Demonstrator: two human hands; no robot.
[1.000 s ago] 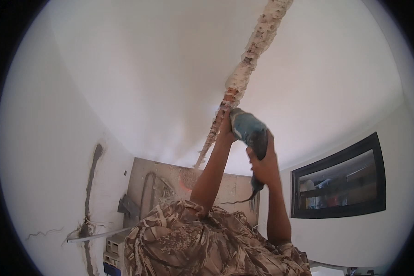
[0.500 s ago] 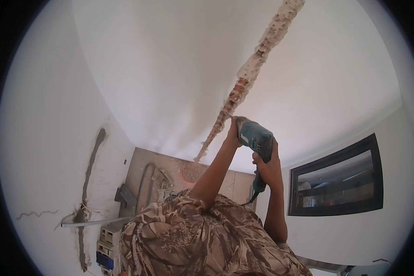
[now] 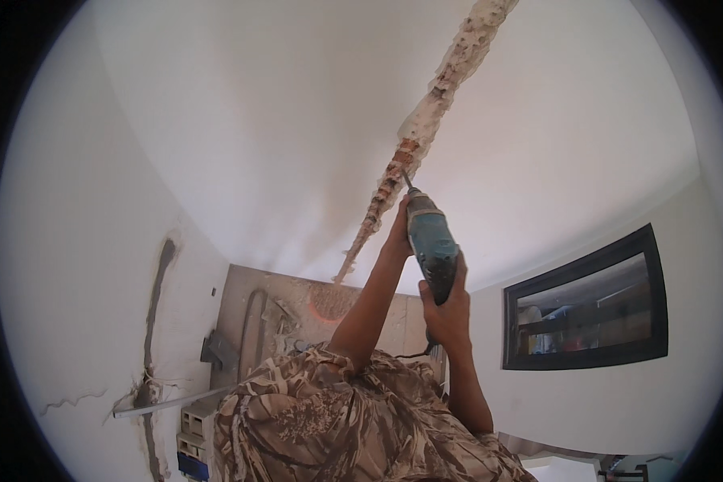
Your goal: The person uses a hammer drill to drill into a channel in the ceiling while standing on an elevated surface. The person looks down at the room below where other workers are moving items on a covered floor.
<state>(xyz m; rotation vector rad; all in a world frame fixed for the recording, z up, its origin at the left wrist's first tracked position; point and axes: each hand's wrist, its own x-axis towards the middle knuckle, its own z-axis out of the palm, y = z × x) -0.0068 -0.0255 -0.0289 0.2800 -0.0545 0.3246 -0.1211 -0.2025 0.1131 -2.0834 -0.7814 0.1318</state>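
Power drill (image 3: pixel 434 241), teal/blk, ctr of frame, angled, bit (image 3: pixel 408 180) up-left w/ tip over rough groove (image 3: pixel 442 104) in white wall; contact can't be told. L hand (image 3: pixel 402 231) at drill's front, fingers mostly hidden behind body, seem wrapped on it; R hand (image 3: pixel 448 312) at rear handle, fingers closed round it. Cord (image 3: pixel 414 354) trails off lower ctr.

Surroundings: groove runs top right of ctr down to mid-frame, brick red showing partway. Dk-framed window (image 3: pixel 586 309) at R. Second groove (image 3: pixel 149 337), grey, lower L wall; pale bar (image 3: pixel 177 403) crosses it. Dk angular obj (image 3: pixel 217 351) just R of that groove. Floor (image 3: pixel 394 313) lower ctr w/ long looped obj (image 3: pixel 253 321) + pale debris (image 3: pixel 279 315). L forearm & camo shirt (image 3: pixel 337 418) block part of floor view.

Containers: btm L, stacked beige box-like units (image 3: pixel 193 422) w/ openings, blue item (image 3: pixel 193 467) at lower end; contents too small to tell.
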